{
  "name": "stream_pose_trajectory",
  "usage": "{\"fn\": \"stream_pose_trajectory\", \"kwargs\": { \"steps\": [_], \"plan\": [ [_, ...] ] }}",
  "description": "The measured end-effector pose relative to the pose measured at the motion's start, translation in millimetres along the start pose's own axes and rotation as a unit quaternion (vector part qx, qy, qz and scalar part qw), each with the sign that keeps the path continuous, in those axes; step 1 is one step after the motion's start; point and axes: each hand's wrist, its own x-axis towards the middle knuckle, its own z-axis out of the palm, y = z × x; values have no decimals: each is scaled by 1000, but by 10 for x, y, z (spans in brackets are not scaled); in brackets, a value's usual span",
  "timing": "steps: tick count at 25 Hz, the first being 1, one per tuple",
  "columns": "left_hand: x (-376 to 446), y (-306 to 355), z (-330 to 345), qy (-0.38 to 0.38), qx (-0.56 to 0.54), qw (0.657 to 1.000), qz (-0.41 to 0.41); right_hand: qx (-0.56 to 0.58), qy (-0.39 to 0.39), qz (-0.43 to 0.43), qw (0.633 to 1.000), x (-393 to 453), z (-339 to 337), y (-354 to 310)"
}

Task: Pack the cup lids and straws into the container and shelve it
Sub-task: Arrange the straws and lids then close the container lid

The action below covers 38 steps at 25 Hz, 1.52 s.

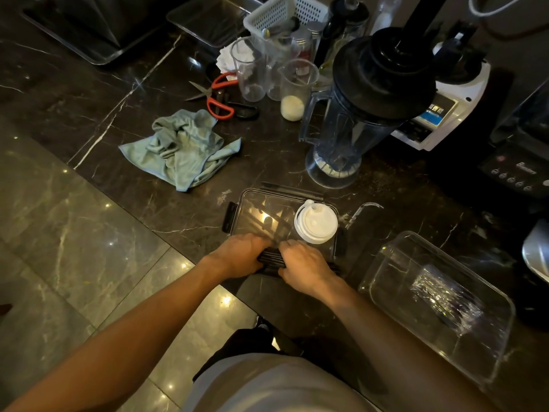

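Note:
A clear rectangular container [252, 203] with black side latches stands on the dark marble counter near its front edge. A stack of white cup lids [315, 223] sits in its right half. Dark thin shapes show through the clear plastic in the left half; I cannot tell whether they are straws. My left hand [240, 257] and my right hand [306, 269] are side by side at the container's near edge. Both have their fingers curled over a long black ridged latch [271, 260] there.
A second clear tub [386, 281] holding a crinkled plastic-wrapped bundle [445, 298] lies to the right. Behind stand a blender jug [350, 120], measuring cups [294, 84], red-handled scissors [218, 99] and a crumpled teal cloth [184, 147]. The floor lies beyond the counter's left edge.

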Motion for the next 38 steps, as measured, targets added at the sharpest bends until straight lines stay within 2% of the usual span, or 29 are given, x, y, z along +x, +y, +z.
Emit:
{"fn": "stream_pose_trajectory", "kwargs": {
  "steps": [6, 10, 17, 26, 32, 38],
  "plan": [
    [111, 183, -279, 18, -7, 1000, 0, 12, 34, 15, 999, -91, -285, 57],
    [317, 511, -482, 19, -17, 999, 42, 7, 64, 49, 997, -287, -575, 262],
    [747, 1382, -503, 4, 30, 986, 167, 74, 67, 171, 980, -1088, -823, 962],
    [1137, 2444, -93, -61, 76, 971, 220, 113, 68, 297, 946, -2025, -599, 1655],
    [1240, 2677, 269, -102, 98, 963, 230, 153, 77, 309, 935, -2237, -233, 1829],
    [1297, 2570, 459, -137, 146, 962, 185, 124, 61, 278, 951, -2103, -99, 1909]
  ]
}}
